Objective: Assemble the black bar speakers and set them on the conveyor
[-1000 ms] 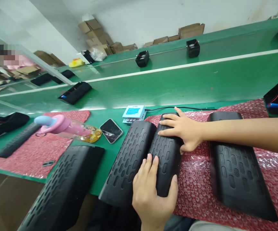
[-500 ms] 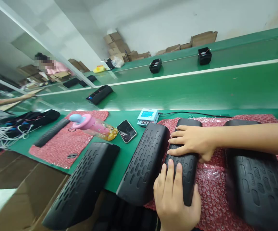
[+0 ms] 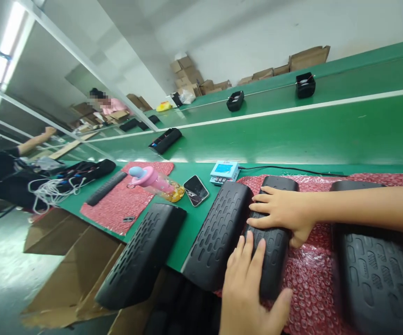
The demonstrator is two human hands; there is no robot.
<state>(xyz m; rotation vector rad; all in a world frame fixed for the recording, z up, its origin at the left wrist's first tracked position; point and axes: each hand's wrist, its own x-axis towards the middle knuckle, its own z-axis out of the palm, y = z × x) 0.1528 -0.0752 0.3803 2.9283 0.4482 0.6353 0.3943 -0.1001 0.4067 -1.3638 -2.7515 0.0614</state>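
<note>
A black oblong casing point(image 3: 271, 260) with raised oval patterns lies on red bubble wrap point(image 3: 309, 284), in front of me. My right hand point(image 3: 281, 209) comes in from the right and rests palm down across its upper half, fingers spread. Lower down, my left hand point(image 3: 248, 284) touches the casing's left side with outstretched fingertips; its thumb sticks out to the right. Close by on the left leans a wider black casing point(image 3: 218, 232) with oval slots. Beyond my right forearm, another patterned black casing point(image 3: 379, 274) lies on the wrap, partly covered by that arm.
Another slotted casing point(image 3: 142, 256) overhangs the bench edge. Behind it are a phone point(image 3: 196, 190), a pink-lidded bottle point(image 3: 159, 184) and a blue device point(image 3: 225, 172) with a cable. Cardboard boxes point(image 3: 69, 274) stand below. Co-workers point(image 3: 112, 106) are at far left.
The view has swung left, so the scene sits further right and another person's arm appears. My left hand has slid slightly down, its thumb opening outward. My right hand stays on the casing.
</note>
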